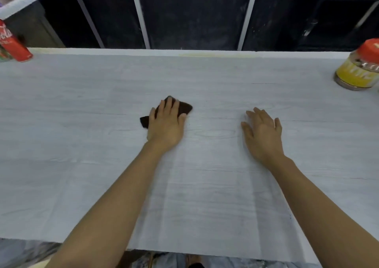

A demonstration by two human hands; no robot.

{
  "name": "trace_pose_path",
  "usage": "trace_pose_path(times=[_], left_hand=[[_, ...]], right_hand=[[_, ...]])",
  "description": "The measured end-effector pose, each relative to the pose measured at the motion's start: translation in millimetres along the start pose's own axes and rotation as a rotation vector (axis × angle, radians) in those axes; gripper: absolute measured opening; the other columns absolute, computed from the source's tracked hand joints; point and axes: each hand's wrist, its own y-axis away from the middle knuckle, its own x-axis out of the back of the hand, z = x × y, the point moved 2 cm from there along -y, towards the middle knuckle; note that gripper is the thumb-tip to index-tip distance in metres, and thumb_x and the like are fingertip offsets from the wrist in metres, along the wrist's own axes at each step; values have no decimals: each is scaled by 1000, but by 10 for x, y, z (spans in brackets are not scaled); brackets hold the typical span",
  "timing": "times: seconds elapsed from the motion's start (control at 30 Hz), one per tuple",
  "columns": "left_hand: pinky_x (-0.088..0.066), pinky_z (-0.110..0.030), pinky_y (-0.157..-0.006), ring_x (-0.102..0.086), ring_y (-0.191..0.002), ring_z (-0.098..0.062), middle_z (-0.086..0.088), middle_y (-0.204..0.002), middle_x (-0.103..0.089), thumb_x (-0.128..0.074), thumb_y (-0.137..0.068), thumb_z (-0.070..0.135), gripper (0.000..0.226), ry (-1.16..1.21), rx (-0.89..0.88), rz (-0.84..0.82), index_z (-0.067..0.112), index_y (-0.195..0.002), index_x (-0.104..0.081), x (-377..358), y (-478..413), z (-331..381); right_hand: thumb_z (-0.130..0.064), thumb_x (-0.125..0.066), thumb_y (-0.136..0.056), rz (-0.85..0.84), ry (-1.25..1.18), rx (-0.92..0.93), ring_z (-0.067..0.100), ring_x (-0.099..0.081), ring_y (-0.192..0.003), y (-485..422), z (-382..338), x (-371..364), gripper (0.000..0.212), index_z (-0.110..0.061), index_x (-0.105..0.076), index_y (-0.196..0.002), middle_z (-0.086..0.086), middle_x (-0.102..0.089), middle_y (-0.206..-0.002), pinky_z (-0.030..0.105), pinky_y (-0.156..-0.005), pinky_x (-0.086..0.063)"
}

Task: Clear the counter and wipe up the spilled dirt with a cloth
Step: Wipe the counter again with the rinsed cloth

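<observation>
- This looks like a kitchen-style counter area; whether it is in a home or a plain work room cannot be told.
- A long, pale grey wood-grain tabletop (pixel 184 185) spans the whole view, like a counter.
- A red soft-drink can (pixel 15 46) sits at the tabletop's far left corner.
- A clear jar with a red lid and a yellow label (pixel 359 68) sits at the far right edge; both are pantry goods.
- Behind the far edge are dark, scuffed panels (pixel 194 15) divided by pale bars (pixel 141 13), like a framed partition.
- A dark brown wiping cloth (pixel 183 106) lies near the tabletop's middle, which suits household cleaning.
</observation>
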Motion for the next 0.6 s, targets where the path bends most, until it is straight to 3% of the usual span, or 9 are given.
trace_pose_path(times=[0.1,0.17,0.23,0.3,0.37,0.4,0.5,0.6], left_hand=[[5,-35,-120,1,-148,-11,6,-161,-2,-14,-102,48,57,17,-405,-89,25,-154,-9,-133,581,584],[6,-34,-119,4,-147,-4,13,-159,1,-11,-100,51,58,43,-553,-125,30,-154,-9,-86,763,480],[0,-37,-120,-2,-147,-4,13,-159,-4,-9,-97,55,62,18,-471,-76,31,-153,-13,-18,428,120],[-4,-41,-120,-6,-148,-10,6,-161,-9,-13,-99,52,61,-5,-208,-8,25,-153,-16,44,-175,-267],[-4,-44,-120,-6,-149,-17,0,-162,-10,-14,-101,48,59,-22,-10,1,20,-153,-16,91,-729,-366],[-4,-45,-120,-6,-149,-19,-1,-162,-9,-14,-101,46,59,-21,5,-1,20,-153,-15,70,-932,-249],[0,-43,-120,-3,-149,-18,0,-162,-6,-13,-102,45,57,36,-152,-60,22,-154,-11,-115,-1060,438],[0,-39,-120,-4,-148,-14,4,-162,-7,-15,-102,45,55,53,-396,-91,25,-154,-12,-257,-425,958]], right_hand=[[-38,-28,-101,-30,33,-33,19,-15,-145,-36,-8,-59,51,-14,-33,-146,5,-26,-156,49,-118,0],[-40,-23,-101,-47,77,-28,18,-13,-146,-23,-4,-106,53,-17,-28,-148,1,-23,-157,49,-118,-1],[-43,-20,-101,-52,94,-32,15,-9,-147,-23,9,-135,54,-20,-24,-150,-2,-20,-158,47,-119,1],[-44,-19,-101,-53,101,-41,14,-7,-147,-26,15,-146,55,-21,-22,-150,-4,-18,-159,45,-119,3],[-43,-19,-101,-51,98,-49,13,-6,-147,-26,14,-155,55,-21,-21,-150,-4,-17,-159,44,-119,4],[-43,-20,-101,-47,89,-48,12,-6,-147,-28,15,-159,54,-22,-22,-150,-4,-18,-158,43,-119,5],[-37,-29,-101,5,-43,-30,13,-14,-146,-43,24,-128,48,-21,-33,-146,-3,-27,-155,40,-119,2],[-26,-41,-100,116,-480,-156,12,-27,-142,-2,63,45,40,-17,-47,-138,-1,-38,-150,39,-120,-14]])
